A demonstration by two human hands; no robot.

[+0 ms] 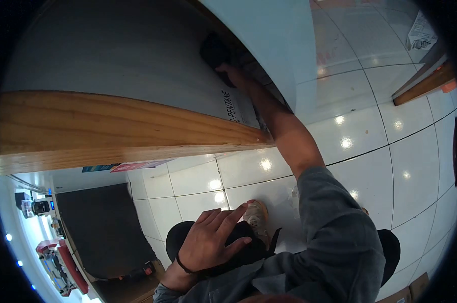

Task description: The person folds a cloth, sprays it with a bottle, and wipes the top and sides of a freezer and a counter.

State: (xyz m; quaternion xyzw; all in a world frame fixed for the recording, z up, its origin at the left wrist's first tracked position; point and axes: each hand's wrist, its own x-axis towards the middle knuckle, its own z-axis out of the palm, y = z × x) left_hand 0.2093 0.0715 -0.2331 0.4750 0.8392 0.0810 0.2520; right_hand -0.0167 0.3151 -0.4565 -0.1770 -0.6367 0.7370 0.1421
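My right arm reaches into a dark, shaded space behind a wooden edge [137,123]. Deep inside, my right hand [225,70] is closed at the lower end of a black object [214,49]; shadow hides its kind and most of my fingers. Beside my forearm, a pale surface with printed lettering [232,105] shows part of a word, "PENTANE". Lower in the view, my left hand [208,241] rests above my knee with fingers stretched out, holding nothing. A dark band circles its wrist.
White floor tiles [354,171] surround my shoe [257,222]. A pale curved panel [274,40] borders the shaded space on the right. At left are a black mat [105,230] and a red device [62,267]. A wooden leg [423,83] stands at upper right.
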